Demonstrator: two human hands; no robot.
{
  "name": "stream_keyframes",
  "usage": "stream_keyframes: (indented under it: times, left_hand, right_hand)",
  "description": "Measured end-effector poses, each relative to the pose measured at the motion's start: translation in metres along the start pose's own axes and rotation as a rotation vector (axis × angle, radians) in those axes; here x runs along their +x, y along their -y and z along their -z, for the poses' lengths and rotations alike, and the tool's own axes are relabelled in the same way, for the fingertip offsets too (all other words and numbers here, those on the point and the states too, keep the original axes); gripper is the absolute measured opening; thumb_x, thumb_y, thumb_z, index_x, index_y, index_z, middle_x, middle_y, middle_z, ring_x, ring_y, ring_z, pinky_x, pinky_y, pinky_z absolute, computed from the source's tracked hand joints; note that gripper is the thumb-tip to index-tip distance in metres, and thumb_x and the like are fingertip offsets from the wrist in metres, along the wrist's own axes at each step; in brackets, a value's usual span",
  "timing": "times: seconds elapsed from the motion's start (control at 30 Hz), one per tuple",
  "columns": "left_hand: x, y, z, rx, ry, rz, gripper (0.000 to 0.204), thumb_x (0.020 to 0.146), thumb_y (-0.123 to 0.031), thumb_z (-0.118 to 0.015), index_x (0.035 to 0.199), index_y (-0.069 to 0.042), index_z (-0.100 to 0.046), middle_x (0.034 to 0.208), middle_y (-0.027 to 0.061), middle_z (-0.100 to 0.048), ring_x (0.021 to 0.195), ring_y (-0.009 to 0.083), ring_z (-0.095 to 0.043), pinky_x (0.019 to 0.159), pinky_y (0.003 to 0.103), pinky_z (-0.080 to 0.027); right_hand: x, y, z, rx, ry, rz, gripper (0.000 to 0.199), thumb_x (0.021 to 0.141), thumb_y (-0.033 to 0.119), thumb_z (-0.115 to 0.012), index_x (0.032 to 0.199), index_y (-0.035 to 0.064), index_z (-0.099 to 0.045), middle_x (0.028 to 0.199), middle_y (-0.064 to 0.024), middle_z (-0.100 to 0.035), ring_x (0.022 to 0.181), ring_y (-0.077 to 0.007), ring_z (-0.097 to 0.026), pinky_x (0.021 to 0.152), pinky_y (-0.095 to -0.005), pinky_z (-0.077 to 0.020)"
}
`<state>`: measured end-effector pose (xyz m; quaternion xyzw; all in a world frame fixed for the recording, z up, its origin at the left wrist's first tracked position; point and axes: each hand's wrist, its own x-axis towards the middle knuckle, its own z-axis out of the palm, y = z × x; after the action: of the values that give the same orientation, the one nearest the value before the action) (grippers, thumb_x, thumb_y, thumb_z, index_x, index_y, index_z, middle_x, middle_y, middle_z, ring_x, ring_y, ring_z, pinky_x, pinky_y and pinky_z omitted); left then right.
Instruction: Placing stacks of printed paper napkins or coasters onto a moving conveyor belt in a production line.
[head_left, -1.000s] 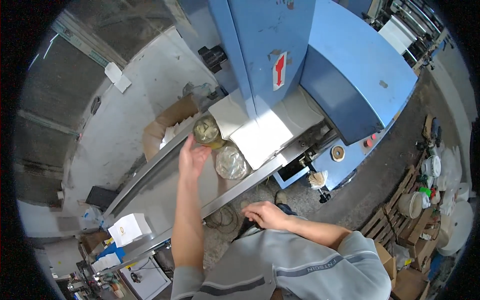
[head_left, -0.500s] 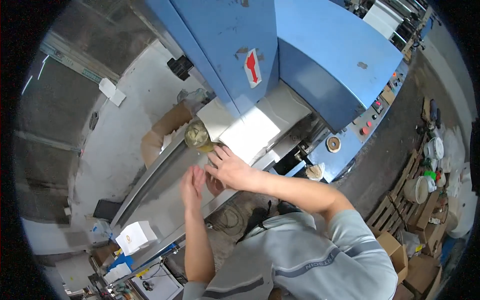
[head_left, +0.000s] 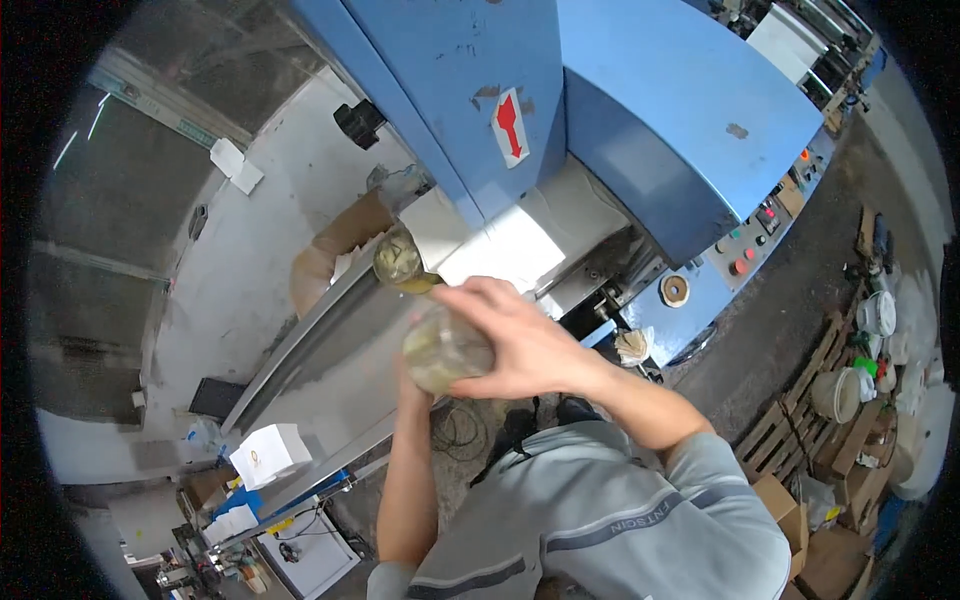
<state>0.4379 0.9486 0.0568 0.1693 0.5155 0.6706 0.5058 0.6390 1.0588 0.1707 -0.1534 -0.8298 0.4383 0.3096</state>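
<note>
A clear glass jar [head_left: 440, 350] with pale yellowish contents is held over the grey metal conveyor table [head_left: 330, 370]. My right hand [head_left: 520, 340] wraps over its top and right side. My left hand [head_left: 410, 385] supports it from underneath and is mostly hidden by the jar. A second clear jar [head_left: 398, 260] of the same kind stands further along the table, close to the white plate of the blue machine [head_left: 640, 120].
A brown cardboard box [head_left: 335, 250] sits behind the table. A white box [head_left: 268, 452] lies at the table's near left end. Round buttons [head_left: 745, 245] dot the machine's control panel. Wooden pallets, buckets [head_left: 835, 392] and cartons crowd the floor on the right.
My right hand rose from my lap to the table and closed over the nearer jar. My left hand slid under it. The jar has come toward me, away from the second jar.
</note>
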Motion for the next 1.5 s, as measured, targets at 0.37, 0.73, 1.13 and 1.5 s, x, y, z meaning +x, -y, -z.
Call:
stream_keyframes:
  times: [0.37, 0.73, 1.13, 1.5]
  left_hand:
    - [0.073, -0.003, -0.111, 1.033, -0.001, -0.244, 0.064, 0.083, -0.034, -0.068, 0.127, 0.009, -0.05, 0.122, 0.0273, -0.059, 0.118, 0.0386, -0.056, 0.101, 0.04, -0.042]
    - [0.072, 0.0, -0.114, 0.901, -0.009, -0.276, 0.053, 0.076, -0.017, -0.061, 0.122, 0.007, -0.053, 0.112, 0.0211, -0.063, 0.106, 0.0338, -0.06, 0.095, 0.039, -0.045]
    - [0.026, 0.003, 0.074, 0.047, 0.04, -0.05, 0.06, 0.074, -0.011, -0.057, 0.132, 0.004, -0.05, 0.126, 0.0153, -0.059, 0.117, 0.0271, -0.058, 0.102, 0.039, -0.046]
    - [-0.054, -0.074, 0.361, -0.152, -0.284, 0.014, 0.028, 0.077, -0.007, -0.055, 0.103, 0.001, -0.059, 0.11, 0.0115, -0.064, 0.104, 0.0245, -0.061, 0.096, 0.039, -0.048]
  right_hand:
    - [-0.142, -0.046, 0.045, 0.566, -0.217, -0.598, 0.081, 0.072, 0.023, -0.085, 0.14, 0.0006, -0.046, 0.131, -0.0135, -0.055, 0.122, -0.0218, -0.051, 0.105, -0.0342, -0.0389]
    - [-0.13, -0.054, 0.037, 0.418, -0.119, -0.532, 0.083, 0.07, 0.022, -0.086, 0.14, 0.0017, -0.046, 0.129, -0.0116, -0.055, 0.121, -0.0205, -0.051, 0.103, -0.0335, -0.0392]
    - [-0.05, -0.038, -0.015, 0.712, -0.103, -0.393, 0.081, 0.075, 0.012, -0.082, 0.144, 0.0002, -0.04, 0.134, -0.011, -0.051, 0.124, -0.0185, -0.048, 0.106, -0.0327, -0.0367]
    - [0.029, -0.07, -0.075, -0.551, -0.017, -0.296, 0.084, 0.064, 0.035, -0.08, 0.137, 0.0064, -0.048, 0.133, -0.0262, -0.046, 0.124, -0.0444, -0.044, 0.103, -0.0488, -0.0419]
